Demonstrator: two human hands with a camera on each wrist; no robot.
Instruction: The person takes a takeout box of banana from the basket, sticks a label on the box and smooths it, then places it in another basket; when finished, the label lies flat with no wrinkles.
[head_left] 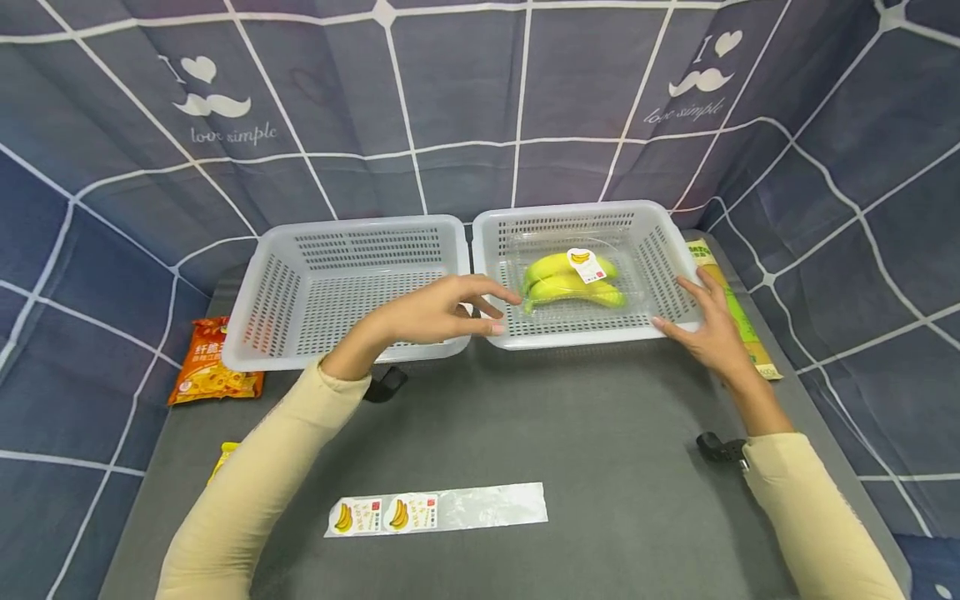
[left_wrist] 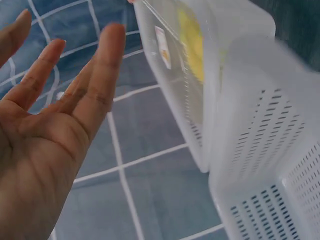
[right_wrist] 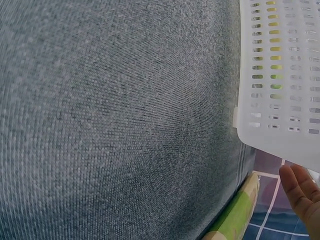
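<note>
Two bananas (head_left: 572,289) lie in a clear plastic box (head_left: 637,287) with a banana sticker (head_left: 587,265) on its lid. The box sits inside the right white basket (head_left: 495,340). My left hand (head_left: 438,310) hovers over the adjoining rims of the two baskets, fingers loosely bent and holding nothing. In the left wrist view, its fingers (left_wrist: 105,70) are spread apart from the baskets. At the right basket's front right corner, my right hand (head_left: 708,321) has thumb and fingers extended at the rim. Contact there is hard to confirm in the right wrist view.
A second white basket (head_left: 251,364) stands on the left. Left of it lies an orange snack bag (head_left: 217,362), with a yellow packet (head_left: 225,452) partly behind my left sleeve. A green-yellow pack (head_left: 738,317) lies right. A sticker strip (head_left: 491,505) lies on the grey table (head_left: 585,433).
</note>
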